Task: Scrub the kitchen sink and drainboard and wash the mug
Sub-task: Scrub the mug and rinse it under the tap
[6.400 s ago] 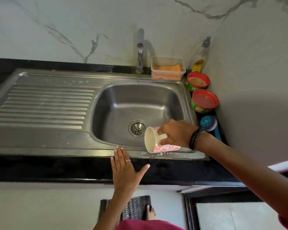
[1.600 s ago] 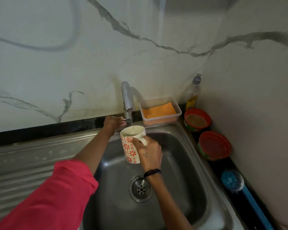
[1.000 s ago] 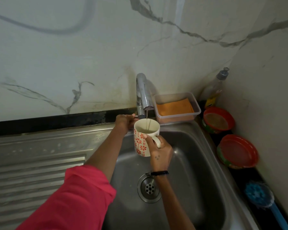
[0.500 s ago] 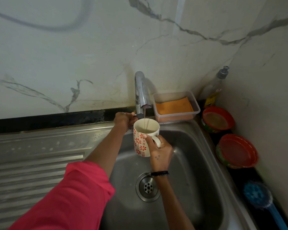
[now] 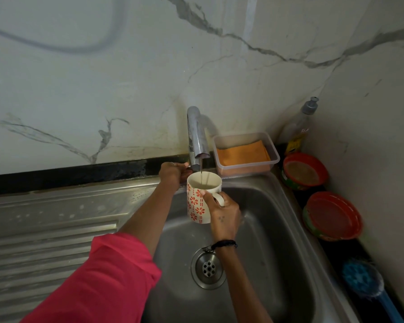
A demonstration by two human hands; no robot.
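I am holding the mug upright over the far part of the sink, directly under the tap, and a thin stream of water is falling into it. The mug is a rigid ceramic piece with a glazed, patterned wall. I judge that it is getting heavier as it fills, that it is slippery when wet, and that it will chip if it strikes the steel basin. The handle is the safest place to take hold, with the thumb bracing the wall near the rim.

My right hand is gripping in just that way: the fingers are curling through and around the handle on the mug's right side, and the thumb is pressing against the wall. The wrist is reaching in from the near side, above the drain.

My left hand is extending across the far edge of the sink, fingers closing around the tap's control at its base, just left of the mug. The forearm is passing over the corner where the drainboard meets the basin.
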